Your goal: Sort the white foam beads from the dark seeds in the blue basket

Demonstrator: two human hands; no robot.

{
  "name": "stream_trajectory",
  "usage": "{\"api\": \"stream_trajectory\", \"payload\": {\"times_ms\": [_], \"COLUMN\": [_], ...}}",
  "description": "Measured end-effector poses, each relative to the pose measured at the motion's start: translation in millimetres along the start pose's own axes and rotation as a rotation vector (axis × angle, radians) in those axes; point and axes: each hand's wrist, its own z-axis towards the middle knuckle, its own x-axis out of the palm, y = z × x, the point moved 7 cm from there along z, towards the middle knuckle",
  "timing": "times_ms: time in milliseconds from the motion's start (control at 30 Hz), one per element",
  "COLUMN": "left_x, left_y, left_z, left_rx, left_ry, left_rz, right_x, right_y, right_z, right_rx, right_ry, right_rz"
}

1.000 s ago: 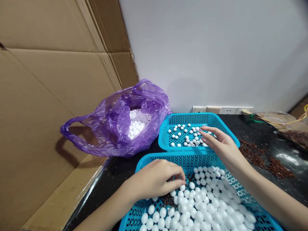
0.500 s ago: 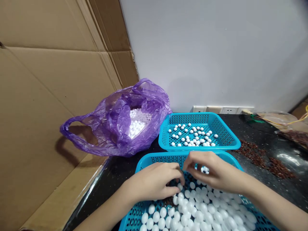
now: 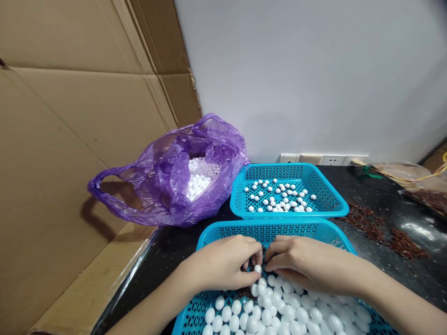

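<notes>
Both hands are low over the near blue perforated plastic basket (image 3: 223, 231), which sits at the front of the black table (image 3: 401, 274) and holds a heap of white round beads (image 3: 282, 309) with a few dark reddish bits (image 3: 240, 292) among them. The left hand (image 3: 226, 263) is curled, its thumb and forefinger pinching a single white bead (image 3: 257, 268) at the heap's far edge. The right hand (image 3: 303, 263) lies palm down with its fingers (image 3: 279, 266) pressed together, their tips just beside that same bead; whether they grip anything cannot be told. Behind, a smaller blue perforated plastic basket (image 3: 328, 204) carries a thin scatter of small white beads (image 3: 279, 197). To its left a crumpled purple plastic bag (image 3: 157, 186) stands open, showing tiny white pellets (image 3: 199, 177), and leans near the brown cardboard sheets (image 3: 70, 116). Reddish-brown crumbs (image 3: 366, 223) lie on the table to the right, well apart from the hands.
</notes>
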Motion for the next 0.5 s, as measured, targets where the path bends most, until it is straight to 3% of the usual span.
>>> {"api": "stream_trajectory", "payload": {"times_ms": [500], "left_x": [-2.8], "left_y": [-4.2], "left_z": [-0.8], "left_rx": [0.015], "left_ry": [-0.02], "left_rz": [0.023], "right_x": [1.2], "right_y": [1.4], "right_z": [-2.6], "right_rx": [-0.018], "right_ry": [-0.001], "right_rz": [-0.022]}}
